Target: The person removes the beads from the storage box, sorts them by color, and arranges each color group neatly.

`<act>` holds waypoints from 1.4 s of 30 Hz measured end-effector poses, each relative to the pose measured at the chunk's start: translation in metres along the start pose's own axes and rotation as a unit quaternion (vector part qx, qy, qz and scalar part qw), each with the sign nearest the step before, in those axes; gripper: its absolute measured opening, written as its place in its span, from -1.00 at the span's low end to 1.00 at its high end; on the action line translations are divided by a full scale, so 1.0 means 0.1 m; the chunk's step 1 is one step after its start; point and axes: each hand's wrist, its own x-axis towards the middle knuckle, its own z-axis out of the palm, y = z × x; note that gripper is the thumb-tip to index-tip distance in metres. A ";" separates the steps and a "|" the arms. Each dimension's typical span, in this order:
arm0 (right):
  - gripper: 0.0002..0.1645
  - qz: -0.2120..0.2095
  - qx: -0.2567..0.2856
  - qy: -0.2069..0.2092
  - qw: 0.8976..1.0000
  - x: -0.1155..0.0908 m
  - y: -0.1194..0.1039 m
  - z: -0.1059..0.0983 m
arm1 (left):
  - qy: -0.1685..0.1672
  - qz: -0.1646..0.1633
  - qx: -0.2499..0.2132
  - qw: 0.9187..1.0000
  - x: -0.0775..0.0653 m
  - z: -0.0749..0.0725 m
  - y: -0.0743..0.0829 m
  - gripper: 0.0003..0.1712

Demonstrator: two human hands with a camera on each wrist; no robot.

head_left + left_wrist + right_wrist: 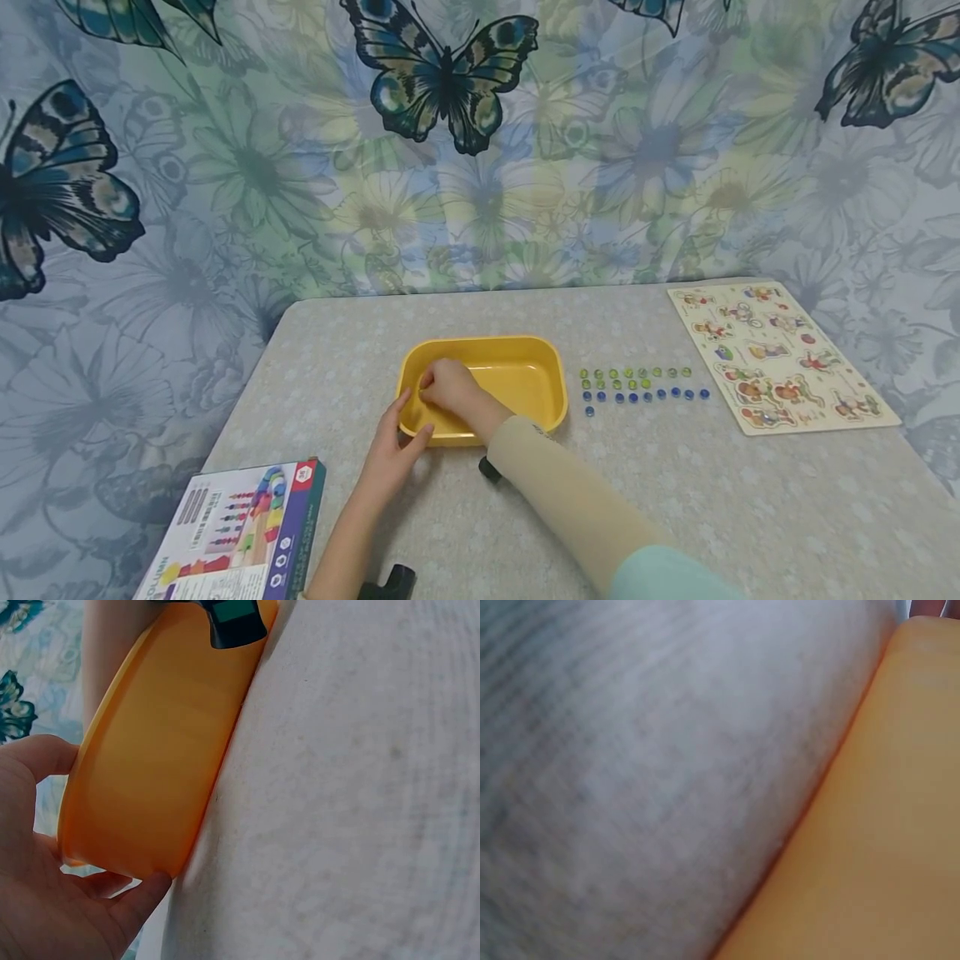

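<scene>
A shallow yellow plastic tray (528,390) sits in the middle of the table. My left hand (393,442) grips its near left corner, and in the left wrist view the thumb is at the rim while the fingertips reach the lower edge. Inside the tray's left end is my right hand (453,387), fingers bent down near the left wall. I cannot tell whether its fingertips pinch anything. The right wrist view shows just the tray's outer side (870,825). To the right of the tray lie small round yellow-green beads (613,374) and blue beads (633,398) in rows.
A cream board with cartoon figures (780,358) lies at the table's right. At the front left is a colourful printed box (232,533). A butterfly-patterned curtain (487,208) hangs behind the pale patterned table (712,508).
</scene>
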 end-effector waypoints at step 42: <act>-0.87 -0.124 0.161 0.038 0.978 -0.49 0.12 -0.57 | 0.000 -0.001 -0.019 1.000 0.01 -0.01 -0.02 -0.17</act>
